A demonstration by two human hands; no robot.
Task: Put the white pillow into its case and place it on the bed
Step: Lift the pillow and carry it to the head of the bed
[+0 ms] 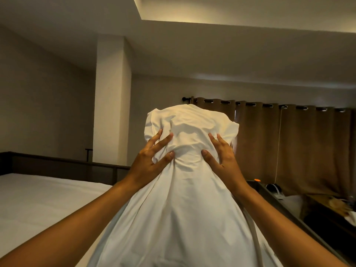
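A white pillowcase stands upright in front of me, its top end bulging with the white pillow inside it. Only cloth shows; the pillow itself is hidden under the case. My left hand grips the bulge from the left, fingers spread and thumb pinching the fabric. My right hand presses and grips it from the right in the same way. The loose lower part of the case hangs down toward me. The bed with its white sheet lies to the left, below my left forearm.
A dark bed frame runs behind the mattress. Brown curtains hang at the back right. A dark side table with small items stands at the right, beside a dark ledge carrying an orange light.
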